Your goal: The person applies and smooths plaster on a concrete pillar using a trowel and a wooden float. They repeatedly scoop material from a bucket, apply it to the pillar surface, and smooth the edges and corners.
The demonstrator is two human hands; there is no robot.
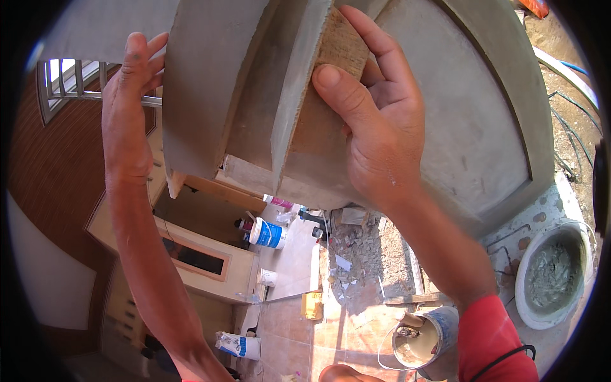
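Sunlight falls across a tiled floor (280, 340) in a building site, with rubble (363, 254) scattered farther up it. Over on the left are a brown slatted surface (60, 165) and a barred window (73, 79). A white bucket with a blue label (267, 233) stands by a pale ledge, and a pail (439, 328) sits lower right, near a round tub of wet grey mix (552, 277).

Across the top spreads a smooth grey cement structure (458, 108) with a curved raised border. In front of it, at upper centre, is a rough brown block (340, 48) that looks like wood, a thin grey strip (298, 95) running along its left edge.

The block lies between the thumb and fingers of the right hand (385, 114). The thumb presses on its near face, close to the strip, while the index finger reaches up along the top right side; the other fingers curl behind, partly hidden. The grip is parted only by the block's thickness.

The left hand (130, 105) is raised beside the left edge of a grey upright panel (203, 83), well apart from the block. Its fingers are loosely spread, thumb up, with nothing seen in the palm; whether the fingertips touch the panel cannot be told.
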